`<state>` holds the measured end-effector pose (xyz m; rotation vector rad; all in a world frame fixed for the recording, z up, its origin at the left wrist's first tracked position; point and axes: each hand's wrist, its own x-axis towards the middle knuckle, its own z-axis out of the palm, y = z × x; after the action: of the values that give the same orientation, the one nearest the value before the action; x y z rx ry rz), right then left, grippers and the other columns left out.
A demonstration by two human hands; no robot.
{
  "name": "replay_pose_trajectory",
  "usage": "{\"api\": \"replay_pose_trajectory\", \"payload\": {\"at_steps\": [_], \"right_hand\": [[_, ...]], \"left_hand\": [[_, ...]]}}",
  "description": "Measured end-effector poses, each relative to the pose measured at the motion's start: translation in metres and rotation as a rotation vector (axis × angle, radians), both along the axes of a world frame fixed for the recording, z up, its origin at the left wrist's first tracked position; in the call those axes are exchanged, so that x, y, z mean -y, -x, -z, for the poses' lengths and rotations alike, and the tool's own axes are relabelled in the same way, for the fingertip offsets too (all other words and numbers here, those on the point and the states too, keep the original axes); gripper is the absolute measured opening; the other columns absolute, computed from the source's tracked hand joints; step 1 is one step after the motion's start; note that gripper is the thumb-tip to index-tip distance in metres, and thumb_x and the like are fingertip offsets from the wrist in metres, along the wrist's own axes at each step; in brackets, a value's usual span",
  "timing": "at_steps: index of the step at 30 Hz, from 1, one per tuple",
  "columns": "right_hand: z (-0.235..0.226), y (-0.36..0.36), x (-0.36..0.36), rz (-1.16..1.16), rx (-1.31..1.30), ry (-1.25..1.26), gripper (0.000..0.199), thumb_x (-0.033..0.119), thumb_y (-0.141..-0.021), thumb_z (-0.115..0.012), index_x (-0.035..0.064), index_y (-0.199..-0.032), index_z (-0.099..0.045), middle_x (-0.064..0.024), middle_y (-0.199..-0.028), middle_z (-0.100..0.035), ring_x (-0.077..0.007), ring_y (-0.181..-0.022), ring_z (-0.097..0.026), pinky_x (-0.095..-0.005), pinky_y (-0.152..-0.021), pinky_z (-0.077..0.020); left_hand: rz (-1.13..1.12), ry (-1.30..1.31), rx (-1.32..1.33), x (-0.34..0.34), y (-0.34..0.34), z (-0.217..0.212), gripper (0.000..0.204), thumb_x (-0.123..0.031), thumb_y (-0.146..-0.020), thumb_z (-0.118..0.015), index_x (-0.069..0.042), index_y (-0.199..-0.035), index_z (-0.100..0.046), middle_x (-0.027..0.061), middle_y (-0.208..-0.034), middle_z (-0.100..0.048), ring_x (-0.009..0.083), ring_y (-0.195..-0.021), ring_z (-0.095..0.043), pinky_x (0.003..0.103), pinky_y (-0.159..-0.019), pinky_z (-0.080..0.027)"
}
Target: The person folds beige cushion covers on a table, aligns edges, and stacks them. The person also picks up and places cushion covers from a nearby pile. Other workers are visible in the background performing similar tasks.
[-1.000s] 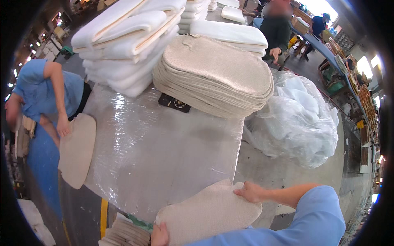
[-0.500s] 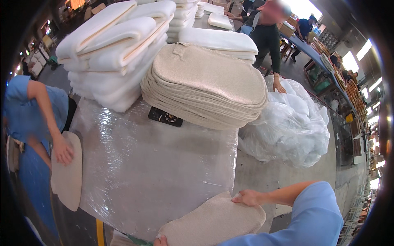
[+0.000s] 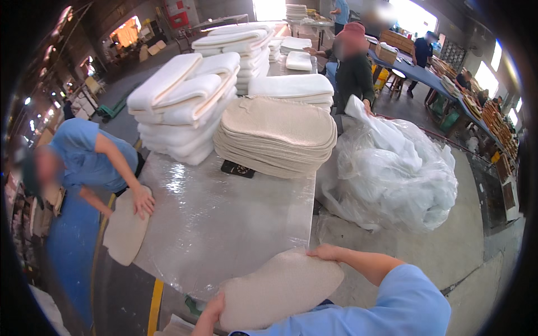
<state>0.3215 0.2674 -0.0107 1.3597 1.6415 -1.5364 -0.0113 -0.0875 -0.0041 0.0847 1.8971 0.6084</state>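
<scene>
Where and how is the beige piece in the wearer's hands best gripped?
Probably by its edge at two spread points, one hand from each side, since the beige piece is long, flat and looks pliable. The left hand holds its left end; the right hand pinches the far edge, right of middle.

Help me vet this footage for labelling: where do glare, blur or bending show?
Head view: glare spots the shiny table; a window at upper right is washed out. Head view again: the left co-worker's head is blurred; the blue bench bends toward the right rim; the beige pad looks fairly clear.
</scene>
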Motion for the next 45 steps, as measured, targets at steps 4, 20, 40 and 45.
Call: {"api": "replay_pose_trajectory", "payload": {"at_steps": [4, 20, 40, 45], "right_hand": [[-0.013, -0.003, 0.02, 0.157, -0.112, 0.208, 0.08, 0.07, -0.101, -0.056, 0.0026, -0.143, -0.066, -0.0164, -0.145, -0.066, -0.0296, -0.132, -0.063, -0.0478, -0.107, -0.0508], [0.006, -0.045, 0.003, 0.54, -0.321, 0.626, 0.087, 0.089, -0.098, -0.03, 0.0169, -0.124, -0.07, -0.0166, -0.091, -0.073, -0.027, -0.065, -0.066, -0.0374, -0.055, -0.0516], [-0.05, -0.062, 0.06, 0.644, -0.57, 0.529, 0.077, 0.042, -0.104, -0.066, 0.0098, -0.165, -0.033, -0.0132, -0.156, -0.05, -0.025, -0.142, -0.052, -0.0427, -0.115, -0.0464], [-0.046, -0.093, 0.055, 0.59, -0.472, 0.401, 0.085, 0.046, -0.102, -0.068, 0.0106, -0.168, -0.029, -0.0157, -0.16, -0.047, -0.0273, -0.143, -0.052, -0.0427, -0.116, -0.0455]], "left_hand": [[-0.269, -0.255, 0.15, 0.01, 0.012, -0.039, 0.059, -0.045, -0.108, -0.053, 0.002, -0.143, -0.058, 0.0162, -0.134, -0.068, 0.0276, -0.122, -0.066, 0.047, -0.101, -0.055], [-0.437, -0.592, -0.139, -0.079, 0.012, -0.065, 0.064, -0.062, -0.112, -0.033, -0.009, -0.121, -0.067, 0.0052, -0.085, -0.068, 0.0149, -0.062, -0.063, 0.032, -0.052, -0.05], [-0.694, -1.013, -0.141, -0.07, -0.012, -0.093, 0.033, -0.038, -0.109, -0.052, -0.011, -0.119, -0.066, 0.0078, -0.138, -0.061, 0.0236, -0.129, -0.055, 0.04, -0.114, -0.042], [-0.308, -0.828, -0.159, -0.012, -0.029, -0.086, 0.019, -0.024, -0.103, -0.065, -0.009, -0.114, -0.067, 0.0067, -0.138, -0.06, 0.0214, -0.128, -0.055, 0.038, -0.113, -0.041]]}}
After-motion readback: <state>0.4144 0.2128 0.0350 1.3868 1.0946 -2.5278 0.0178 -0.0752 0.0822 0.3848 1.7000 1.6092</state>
